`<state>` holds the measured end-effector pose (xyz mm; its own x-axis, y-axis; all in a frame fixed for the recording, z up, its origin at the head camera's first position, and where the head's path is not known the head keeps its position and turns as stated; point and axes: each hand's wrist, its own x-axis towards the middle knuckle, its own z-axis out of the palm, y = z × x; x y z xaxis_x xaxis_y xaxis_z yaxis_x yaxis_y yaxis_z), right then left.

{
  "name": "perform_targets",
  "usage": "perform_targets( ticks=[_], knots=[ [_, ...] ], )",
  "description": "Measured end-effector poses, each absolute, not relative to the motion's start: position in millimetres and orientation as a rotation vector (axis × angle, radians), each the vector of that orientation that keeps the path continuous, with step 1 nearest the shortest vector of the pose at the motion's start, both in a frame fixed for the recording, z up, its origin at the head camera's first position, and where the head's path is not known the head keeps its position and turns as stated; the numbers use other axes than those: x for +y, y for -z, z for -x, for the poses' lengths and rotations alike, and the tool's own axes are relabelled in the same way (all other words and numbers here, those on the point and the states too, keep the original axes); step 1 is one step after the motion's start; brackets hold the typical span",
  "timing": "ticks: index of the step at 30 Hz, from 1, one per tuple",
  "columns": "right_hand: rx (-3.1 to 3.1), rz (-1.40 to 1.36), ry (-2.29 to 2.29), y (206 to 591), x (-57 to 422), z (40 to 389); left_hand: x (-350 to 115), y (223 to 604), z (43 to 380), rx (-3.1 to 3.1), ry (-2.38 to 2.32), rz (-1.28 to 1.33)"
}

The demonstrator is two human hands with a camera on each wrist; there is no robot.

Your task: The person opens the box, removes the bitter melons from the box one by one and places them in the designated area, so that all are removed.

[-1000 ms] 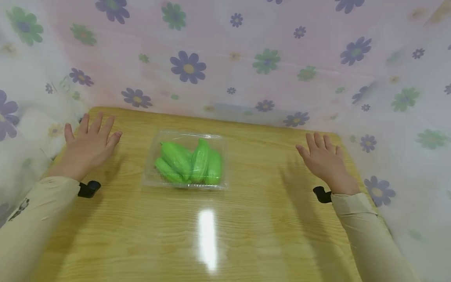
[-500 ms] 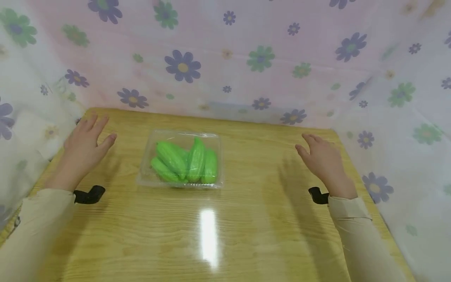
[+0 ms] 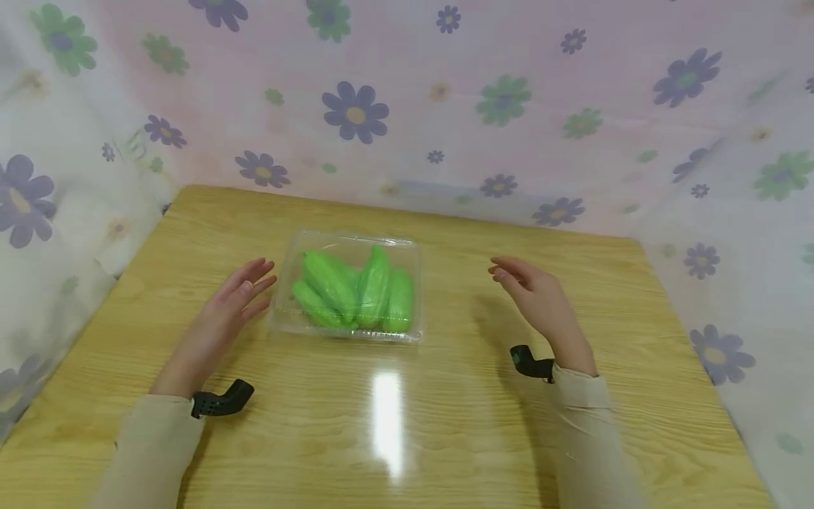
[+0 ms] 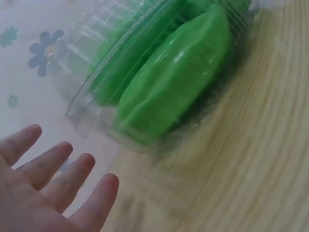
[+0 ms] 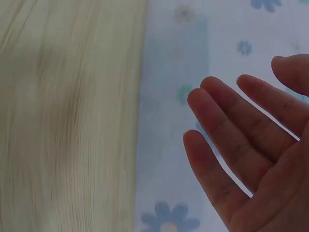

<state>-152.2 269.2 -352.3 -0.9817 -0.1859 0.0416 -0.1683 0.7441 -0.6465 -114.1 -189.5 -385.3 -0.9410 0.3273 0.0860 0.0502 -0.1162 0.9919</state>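
A clear plastic box (image 3: 416,286) with a lid stands on the wooden table. Inside lie several bright green, ridged, elongated vegetables (image 3: 374,288) of a kind I cannot tell. My left hand (image 3: 222,311) is just left of the box, its fingers spread and holding nothing. In the left wrist view its fingertips point toward the near corner of the box, with a small gap apparent. Farther off, on the right side of the box, my right hand (image 3: 534,293) hovers over the table with loosely bent fingers and nothing in them.
The wooden table (image 3: 445,431) has its far edge against a flowered curtain (image 3: 407,120), which also hangs along both sides. A bright light reflection (image 3: 388,424) shows on the wood in front of the box. Each wrist wears a black camera mount (image 3: 222,399).
Both hands have moved inward from the table's sides toward the box, the left one farther. Their fingers have turned from flat to facing each other. The box has stayed in place.
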Motion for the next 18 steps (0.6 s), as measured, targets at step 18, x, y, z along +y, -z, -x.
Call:
perform_targets(
  ticks=[18],
  knots=[
    [2.803,0.458,1.350,361.3,164.9,162.0,-161.7,413.6,104.5,1.792,-2.295,-0.347]
  ],
)
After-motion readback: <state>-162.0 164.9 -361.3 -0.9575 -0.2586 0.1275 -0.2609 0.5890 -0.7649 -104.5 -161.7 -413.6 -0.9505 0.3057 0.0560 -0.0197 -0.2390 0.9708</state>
